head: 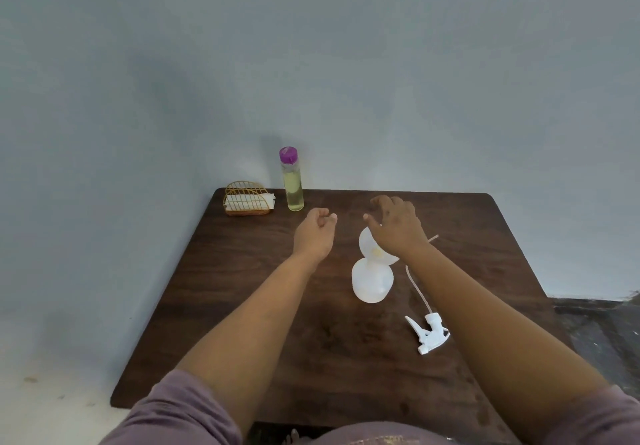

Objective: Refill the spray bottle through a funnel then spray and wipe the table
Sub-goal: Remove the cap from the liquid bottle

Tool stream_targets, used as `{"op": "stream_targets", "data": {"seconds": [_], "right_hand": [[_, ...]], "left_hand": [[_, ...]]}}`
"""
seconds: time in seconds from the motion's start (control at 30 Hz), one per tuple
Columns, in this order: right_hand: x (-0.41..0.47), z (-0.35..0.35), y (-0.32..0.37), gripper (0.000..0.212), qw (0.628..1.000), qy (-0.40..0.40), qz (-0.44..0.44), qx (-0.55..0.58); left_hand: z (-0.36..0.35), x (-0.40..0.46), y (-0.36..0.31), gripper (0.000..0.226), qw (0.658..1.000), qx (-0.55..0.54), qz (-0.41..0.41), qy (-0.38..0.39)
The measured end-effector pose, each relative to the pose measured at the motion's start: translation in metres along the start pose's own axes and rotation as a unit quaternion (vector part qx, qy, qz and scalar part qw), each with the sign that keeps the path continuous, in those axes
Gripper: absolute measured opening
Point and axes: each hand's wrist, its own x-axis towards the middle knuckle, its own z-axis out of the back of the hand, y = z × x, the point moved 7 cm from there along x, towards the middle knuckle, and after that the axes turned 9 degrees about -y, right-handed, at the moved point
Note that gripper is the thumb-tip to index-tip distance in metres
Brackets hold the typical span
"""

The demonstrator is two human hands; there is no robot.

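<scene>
Looking down from your head camera, you have the white spray bottle (372, 281) standing upright near the middle of the bench (242, 306), with a white funnel (372, 247) seated in its neck and tipped a little toward the far edge. A trace of yellowish liquid shows in the funnel's throat.

Your right hand (396, 228) hovers over the funnel's rim with the fingers loosely spread and curved; whether the palm brushes the rim you cannot tell, but it grips nothing. Your left hand (316, 235) is in the air just left of the bottle, fingers curled in with the thumb against them, and appears to hold nothing.

The trigger head (429, 335) lies on its side near your right forearm, its thin dip tube (417, 288) trailing toward the bottle. A tall clear refill bottle (293, 181) with a purple cap stands at the far edge, partly filled with pale yellow liquid. Beside it sits a wire holder (246, 198) with white tissues.

Judging by its thin translucent plastic, the spray bottle is probably light and easily toppled, more so with the funnel perched on top. Steady it round the shoulder below the neck, not by the funnel. The refill bottle looks smooth and rigid; grip it round the middle. The dip tube will likely flex, so lift the trigger head by its collar.
</scene>
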Motion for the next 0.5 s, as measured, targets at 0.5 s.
{"op": "stream_targets", "data": {"seconds": [0.5], "right_hand": [[0.121,-0.099,0.095,0.058,0.992,0.105,-0.032,0.059]], "left_hand": [[0.075,0.153,0.012,0.054,0.996,0.081,-0.019,-0.027]]}}
